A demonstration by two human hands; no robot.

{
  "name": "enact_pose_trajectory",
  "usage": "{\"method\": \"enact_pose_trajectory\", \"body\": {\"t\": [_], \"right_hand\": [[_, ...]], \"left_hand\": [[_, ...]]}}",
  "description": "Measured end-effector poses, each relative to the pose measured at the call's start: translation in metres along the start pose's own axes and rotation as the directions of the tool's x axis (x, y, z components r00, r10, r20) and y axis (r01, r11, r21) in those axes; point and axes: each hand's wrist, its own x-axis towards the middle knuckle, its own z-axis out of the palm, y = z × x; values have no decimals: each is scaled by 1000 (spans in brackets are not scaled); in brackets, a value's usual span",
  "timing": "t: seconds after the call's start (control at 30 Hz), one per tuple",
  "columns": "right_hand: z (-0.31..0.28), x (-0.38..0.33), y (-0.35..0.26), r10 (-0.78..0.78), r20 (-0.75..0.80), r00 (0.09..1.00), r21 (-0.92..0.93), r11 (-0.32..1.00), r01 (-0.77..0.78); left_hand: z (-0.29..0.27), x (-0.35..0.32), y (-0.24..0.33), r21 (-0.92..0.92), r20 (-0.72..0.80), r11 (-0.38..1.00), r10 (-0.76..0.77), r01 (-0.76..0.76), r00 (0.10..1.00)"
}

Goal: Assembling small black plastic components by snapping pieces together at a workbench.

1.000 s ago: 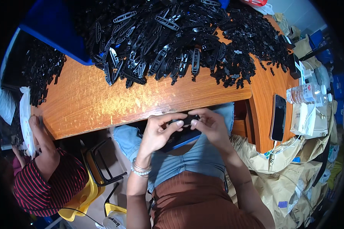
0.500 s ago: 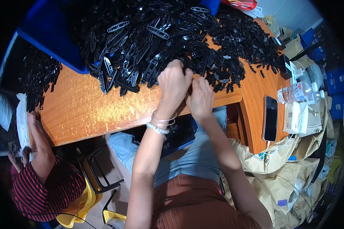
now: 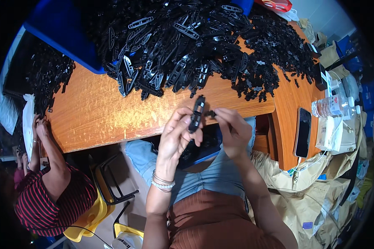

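My left hand (image 3: 173, 135) is closed round a long, narrow black plastic part (image 3: 198, 113) with openings along its middle, held tilted over the table's front edge. Close to its right side, my right hand (image 3: 236, 132) pinches a small black plastic piece (image 3: 211, 113) between thumb and fingertips. A narrow gap shows between the two pieces. Beyond my hands lies a big heap of similar long black parts (image 3: 176, 54). To its right spreads a heap of small black pieces (image 3: 274, 50).
A blue bin (image 3: 62, 35) leans at the far left of the wooden table (image 3: 99, 120). At right are a phone (image 3: 303, 133) on a cable, plastic bottles (image 3: 330, 106) and brown paper sacks (image 3: 286, 207). A co-worker in a striped top (image 3: 56, 197) sits at left beside a yellow chair (image 3: 85, 222).
Both hands have drawn back from the heap's edge toward me and moved apart. The long part now shows in my left hand, the small piece in my right.
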Motion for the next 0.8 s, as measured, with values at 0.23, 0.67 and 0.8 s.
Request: {"method": "enact_pose_trajectory", "body": {"t": [0.23,0.67,0.8], "right_hand": [[-14,1,-28,229,248,941,302,905,-300],[-20,2,-38,-206,330,921,-197,939,281],[-20,3,-42,43,308,950,-18,999,-39]], "left_hand": [[23,-19,12,342,0,938,61,-57,998],[34,-34,16,615,-102,788,101,-17,990],[33,-34,10,668,-102,738,215,-93,971]]}}
